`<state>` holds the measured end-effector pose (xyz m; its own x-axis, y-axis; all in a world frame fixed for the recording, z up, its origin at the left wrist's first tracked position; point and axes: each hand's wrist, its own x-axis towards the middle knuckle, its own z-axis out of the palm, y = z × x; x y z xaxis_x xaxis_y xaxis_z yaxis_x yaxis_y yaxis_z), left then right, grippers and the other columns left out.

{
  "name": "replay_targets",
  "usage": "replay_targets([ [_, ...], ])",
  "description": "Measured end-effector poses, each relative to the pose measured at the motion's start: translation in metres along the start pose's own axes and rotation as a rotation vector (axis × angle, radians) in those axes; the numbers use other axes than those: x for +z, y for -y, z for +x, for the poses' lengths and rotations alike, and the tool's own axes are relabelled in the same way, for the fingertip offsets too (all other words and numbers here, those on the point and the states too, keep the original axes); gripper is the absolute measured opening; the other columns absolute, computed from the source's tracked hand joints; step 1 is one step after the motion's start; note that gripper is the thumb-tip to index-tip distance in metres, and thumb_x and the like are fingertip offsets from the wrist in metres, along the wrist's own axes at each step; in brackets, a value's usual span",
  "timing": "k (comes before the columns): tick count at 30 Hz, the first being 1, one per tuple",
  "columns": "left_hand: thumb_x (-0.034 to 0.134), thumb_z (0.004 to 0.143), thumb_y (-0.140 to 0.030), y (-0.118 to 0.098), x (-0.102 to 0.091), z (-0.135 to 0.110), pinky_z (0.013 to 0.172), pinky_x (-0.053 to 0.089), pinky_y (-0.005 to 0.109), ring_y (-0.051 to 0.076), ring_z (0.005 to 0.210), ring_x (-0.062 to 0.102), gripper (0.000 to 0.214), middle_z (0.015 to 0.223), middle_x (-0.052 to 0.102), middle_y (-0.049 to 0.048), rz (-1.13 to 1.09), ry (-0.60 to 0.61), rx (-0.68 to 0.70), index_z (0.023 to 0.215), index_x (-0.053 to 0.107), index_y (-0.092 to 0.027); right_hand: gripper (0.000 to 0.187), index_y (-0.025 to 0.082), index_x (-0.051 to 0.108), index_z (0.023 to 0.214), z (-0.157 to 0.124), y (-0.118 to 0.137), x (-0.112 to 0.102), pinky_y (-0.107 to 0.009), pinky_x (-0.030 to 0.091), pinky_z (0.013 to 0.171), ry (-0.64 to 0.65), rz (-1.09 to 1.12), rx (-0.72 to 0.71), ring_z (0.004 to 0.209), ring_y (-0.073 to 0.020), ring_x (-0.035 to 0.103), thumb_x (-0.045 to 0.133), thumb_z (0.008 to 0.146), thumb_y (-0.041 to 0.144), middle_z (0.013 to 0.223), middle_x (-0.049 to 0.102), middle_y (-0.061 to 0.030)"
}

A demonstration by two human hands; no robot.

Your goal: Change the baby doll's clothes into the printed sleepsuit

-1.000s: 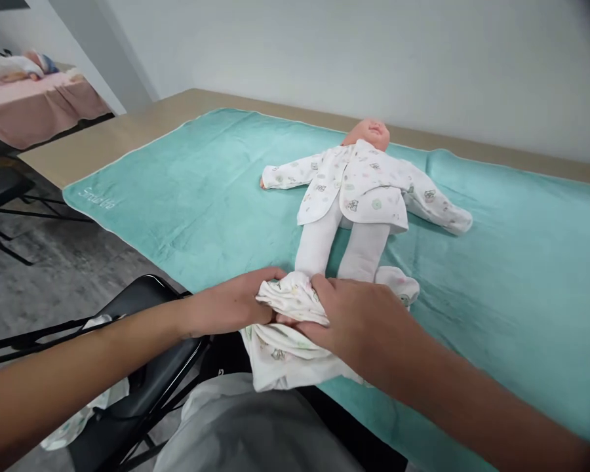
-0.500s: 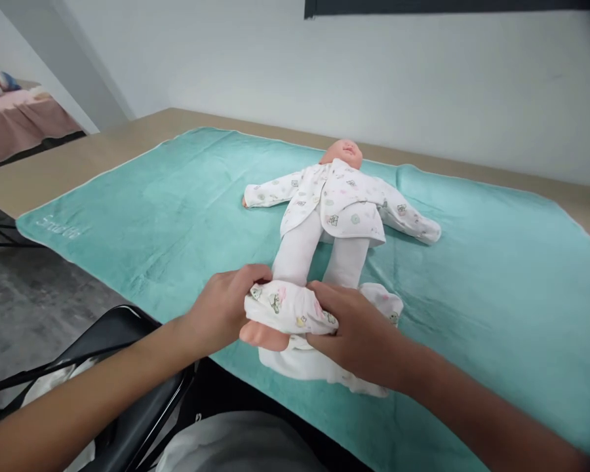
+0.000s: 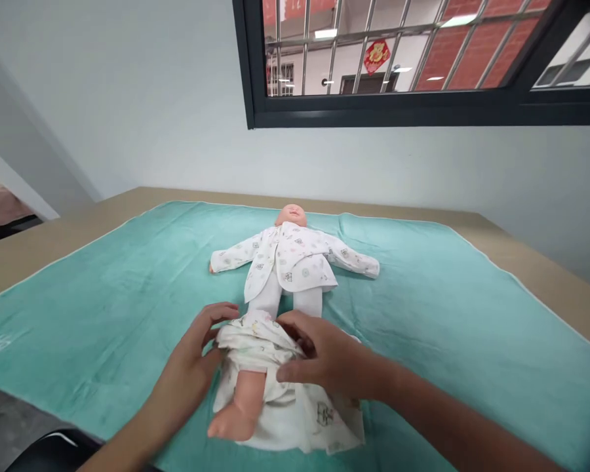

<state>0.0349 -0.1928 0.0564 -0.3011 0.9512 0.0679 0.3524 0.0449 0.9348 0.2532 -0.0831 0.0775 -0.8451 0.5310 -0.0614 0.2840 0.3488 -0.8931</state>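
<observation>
A baby doll [image 3: 289, 259] lies on its back on a teal towel [image 3: 442, 308], head toward the wall, wearing a white printed top. Bunched white printed trousers [image 3: 270, 380] sit over its lower legs, and one bare foot [image 3: 233, 419] sticks out of them toward me. My left hand [image 3: 194, 357] holds the bunched fabric on the left side, thumb and fingers curled on it. My right hand [image 3: 322, 357] grips the same fabric on the right, fingers bent over the gathered edge.
The towel covers a tan table [image 3: 535, 262] that stands against a pale wall. A barred window [image 3: 423, 59] is above. A black chair edge [image 3: 44, 452] shows at the lower left, and a pink-covered surface [image 3: 0, 206] at the far left.
The camera has tilted up, bringing the window into view. Both hands have pushed the bunched trousers up the doll's leg, so its bare foot and shin now stick out.
</observation>
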Motion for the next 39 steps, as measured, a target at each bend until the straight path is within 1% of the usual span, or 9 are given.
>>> replay_targets([
  [4, 0.046, 0.091, -0.023, -0.019, 0.015, -0.005, 0.100, 0.046, 0.033, 0.020, 0.122, 0.052, 0.026, 0.132, 0.054, 0.0027, 0.354, 0.095, 0.396, 0.114, 0.056, -0.029, 0.025, 0.020, 0.062, 0.092, -0.015, -0.023, -0.020, -0.023, 0.042, 0.065, -0.023, -0.005, -0.031, 0.075, -0.0121, 0.054, 0.067, 0.082, 0.042, 0.091, 0.062, -0.0003],
  [9, 0.071, 0.075, -0.046, -0.032, 0.044, 0.008, 0.111, 0.033, 0.053, 0.032, 0.132, 0.041, 0.076, 0.140, 0.050, 0.0109, 0.843, 0.352, 0.663, 0.139, 0.038, -0.024, 0.019, 0.018, 0.057, 0.084, -0.032, -0.054, -0.006, -0.019, 0.034, 0.053, 0.020, 0.006, -0.021, 0.060, -0.0075, 0.043, 0.072, 0.072, 0.023, 0.069, 0.053, 0.0059],
  [14, 0.059, 0.068, -0.007, -0.040, 0.049, 0.023, 0.091, 0.046, 0.046, 0.027, 0.100, 0.056, 0.051, 0.106, 0.062, 0.0059, 1.027, 0.464, 0.640, 0.116, 0.056, -0.023, 0.017, 0.019, 0.049, 0.068, -0.036, -0.056, 0.024, -0.019, 0.029, 0.049, 0.123, 0.036, -0.127, 0.056, -0.0069, 0.043, 0.064, 0.066, 0.011, 0.063, 0.048, 0.0074],
  [17, 0.047, 0.068, 0.000, -0.036, 0.040, 0.020, 0.073, 0.046, 0.036, 0.021, 0.081, 0.052, 0.030, 0.088, 0.058, 0.0039, 0.972, 0.409, 0.752, 0.086, 0.057, -0.021, 0.021, 0.020, 0.045, 0.060, -0.032, -0.063, 0.039, -0.020, 0.033, 0.051, 0.192, 0.128, -0.262, 0.055, -0.0082, 0.045, 0.060, 0.075, 0.021, 0.061, 0.046, 0.0057],
  [20, 0.041, 0.077, 0.000, -0.023, 0.030, 0.012, 0.076, 0.045, 0.033, 0.019, 0.083, 0.053, 0.025, 0.088, 0.058, 0.0037, 0.792, 0.259, 0.851, 0.084, 0.050, -0.022, 0.027, 0.020, 0.047, 0.058, -0.028, -0.070, 0.045, -0.022, 0.041, 0.059, 0.141, 0.186, -0.346, 0.063, -0.0112, 0.054, 0.055, 0.082, 0.028, 0.066, 0.052, 0.0027],
  [23, 0.040, 0.082, -0.004, -0.006, 0.023, 0.003, 0.076, 0.045, 0.029, 0.017, 0.087, 0.057, 0.021, 0.094, 0.061, 0.0016, 0.584, 0.155, 0.790, 0.085, 0.045, -0.025, 0.014, 0.022, 0.059, 0.072, -0.026, -0.063, 0.039, -0.024, 0.046, 0.061, -0.047, 0.208, -0.293, 0.068, -0.0136, 0.058, 0.069, 0.073, 0.031, 0.082, 0.061, -0.0010],
  [27, 0.046, 0.074, -0.005, 0.002, 0.019, -0.002, 0.065, 0.045, 0.023, 0.014, 0.078, 0.059, 0.022, 0.092, 0.060, -0.0014, 0.356, 0.086, 0.535, 0.080, 0.040, -0.025, 0.050, 0.026, 0.060, 0.101, -0.015, -0.040, 0.036, -0.024, 0.048, 0.055, -0.088, 0.247, -0.149, 0.065, -0.0138, 0.060, 0.079, 0.055, 0.025, 0.103, 0.061, -0.0023],
  [34, 0.048, 0.071, -0.007, -0.010, 0.016, 0.001, 0.063, 0.043, 0.021, 0.012, 0.074, 0.056, 0.021, 0.088, 0.058, -0.0023, 0.242, 0.158, 0.370, 0.077, 0.038, -0.024, 0.034, 0.020, 0.043, 0.059, 0.013, -0.019, 0.034, -0.026, 0.038, 0.054, 0.038, -0.054, -0.272, 0.062, -0.0146, 0.050, 0.077, 0.055, 0.023, 0.066, 0.052, 0.0026],
  [39, 0.045, 0.072, -0.009, -0.019, 0.017, 0.001, 0.064, 0.043, 0.022, 0.012, 0.074, 0.057, 0.018, 0.089, 0.063, -0.0002, 0.219, 0.167, 0.269, 0.075, 0.035, -0.023, 0.015, 0.021, 0.052, 0.065, 0.000, -0.021, 0.029, -0.028, 0.042, 0.062, -0.047, -0.121, -0.255, 0.068, -0.0158, 0.054, 0.066, 0.071, 0.022, 0.070, 0.057, 0.0010],
])
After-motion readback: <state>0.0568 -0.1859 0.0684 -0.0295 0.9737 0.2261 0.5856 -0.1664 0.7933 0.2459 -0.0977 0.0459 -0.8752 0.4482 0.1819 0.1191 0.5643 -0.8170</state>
